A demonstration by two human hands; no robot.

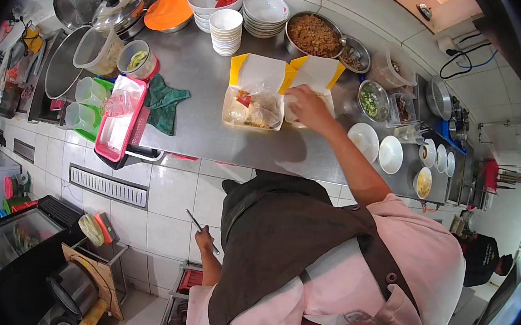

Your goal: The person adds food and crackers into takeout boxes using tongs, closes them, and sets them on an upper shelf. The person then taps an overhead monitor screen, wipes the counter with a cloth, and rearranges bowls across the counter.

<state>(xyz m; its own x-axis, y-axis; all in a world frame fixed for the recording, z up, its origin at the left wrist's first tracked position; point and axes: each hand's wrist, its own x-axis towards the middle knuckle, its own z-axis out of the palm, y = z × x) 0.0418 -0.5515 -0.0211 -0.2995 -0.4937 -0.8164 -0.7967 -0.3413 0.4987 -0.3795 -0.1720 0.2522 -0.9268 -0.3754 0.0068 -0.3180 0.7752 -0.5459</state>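
My left hand [204,238] is low at the left, beside the apron, closed round a thin dark utensil [192,219] like a pen or stick. My right hand [308,106] reaches over the right-hand open takeaway box [316,72], fingers bent down into it; what they grip is hidden. Beside it, touching, stands the left-hand open box [266,68], yellow and white, holding clear plastic bags [263,109] and a small red packet [243,97]. Behind the right-hand box is a steel bowl of brown minced food [314,35].
Stacked white cups [226,31] and bowls [266,8] stand at the back of the steel counter [195,75]. A green cloth [166,102] and pink tray [119,119] lie left. White bowls [391,154] line the right. A person in black [483,257] is far right.
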